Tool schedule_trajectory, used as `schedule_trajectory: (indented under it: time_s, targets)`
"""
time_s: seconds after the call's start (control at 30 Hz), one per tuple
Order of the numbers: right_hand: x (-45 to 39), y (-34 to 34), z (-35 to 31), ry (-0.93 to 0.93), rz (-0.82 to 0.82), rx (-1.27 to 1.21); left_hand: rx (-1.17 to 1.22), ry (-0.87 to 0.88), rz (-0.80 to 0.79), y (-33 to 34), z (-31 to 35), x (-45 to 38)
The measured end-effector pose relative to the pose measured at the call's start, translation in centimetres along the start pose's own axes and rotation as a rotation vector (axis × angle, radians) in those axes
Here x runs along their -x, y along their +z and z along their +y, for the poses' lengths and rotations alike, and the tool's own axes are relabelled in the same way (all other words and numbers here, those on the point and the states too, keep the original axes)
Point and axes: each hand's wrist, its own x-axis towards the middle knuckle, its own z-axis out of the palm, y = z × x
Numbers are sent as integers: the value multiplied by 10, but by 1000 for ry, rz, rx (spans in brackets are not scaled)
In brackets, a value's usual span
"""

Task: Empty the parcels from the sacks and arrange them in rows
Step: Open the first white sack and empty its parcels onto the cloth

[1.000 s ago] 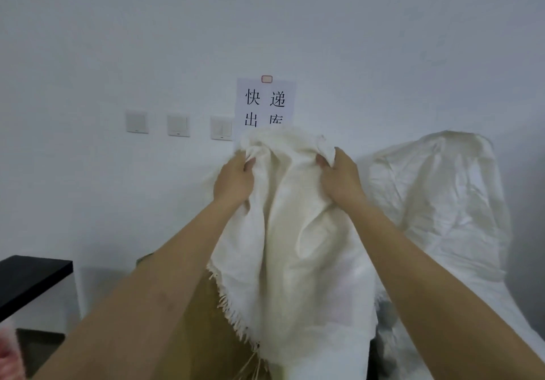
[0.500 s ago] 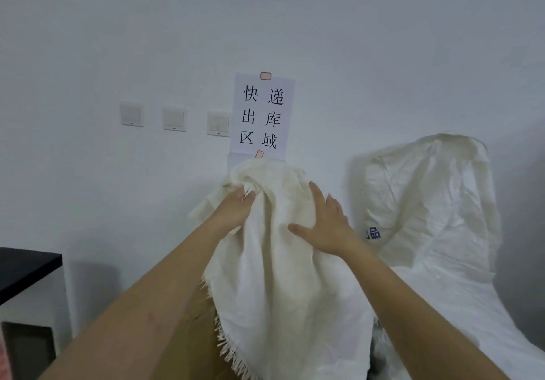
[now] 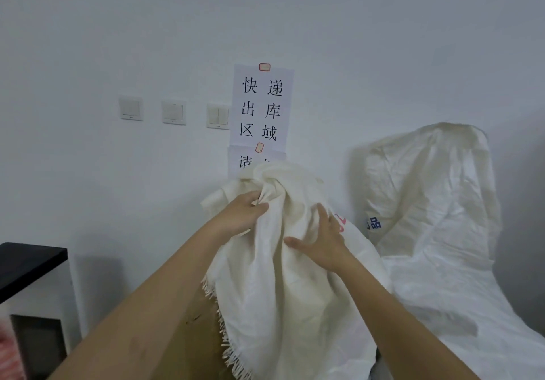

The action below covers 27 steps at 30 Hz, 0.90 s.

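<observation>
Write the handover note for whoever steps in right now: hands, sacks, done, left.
Left hand: grips a bunched fold near the top of the white sack.
Right hand: fingers straight, flat against the sack's front, not gripping.
The sack hangs in front of the wall sign, frayed edge pointing down over a brown cardboard box.
A second sack stands slumped to the right by the wall.
Done: cannot tell; no parcels or rows in view.
Left: empty both sacks if they still hold anything, then arrange the parcels in rows.

Second sack (image 3: 436, 202) close beside right
</observation>
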Motion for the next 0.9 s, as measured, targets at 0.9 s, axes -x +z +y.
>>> schedule_trajectory:
  time_s: [0.9]
  targets:
    - [-25,-12,22,97,-231,356,-816,-336,-140,10,-35,-29]
